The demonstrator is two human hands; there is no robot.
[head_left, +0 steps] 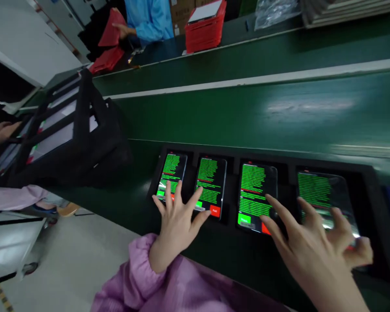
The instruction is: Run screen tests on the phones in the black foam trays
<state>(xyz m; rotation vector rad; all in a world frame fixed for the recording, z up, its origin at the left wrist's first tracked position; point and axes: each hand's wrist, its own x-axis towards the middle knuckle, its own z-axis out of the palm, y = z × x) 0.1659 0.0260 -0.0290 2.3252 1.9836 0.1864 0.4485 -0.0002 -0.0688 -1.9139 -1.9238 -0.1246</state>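
Note:
A black foam tray (230,177) on the green bench holds several smartphones in a row, their dark screens lit with green text and a few red lines. My left hand (178,216), fingers spread, is over the lower parts of the leftmost smartphone (173,169) and the second smartphone (211,177). A red button shows near its thumb. My right hand (315,238) has its fingers apart over the rightmost smartphone (321,190), partly hiding it. Its leftmost fingers reach the third smartphone (255,186), which shows green and red buttons. Contact with the screens is hard to judge.
Stacked black foam trays (84,130) with slotted devices stand at the left. Beyond the green conveyor belt (214,112), a co-worker in blue (152,19) handles red sheets. A red stack (204,30), clear plastic bags (276,13) and piled trays (344,11) sit at the back.

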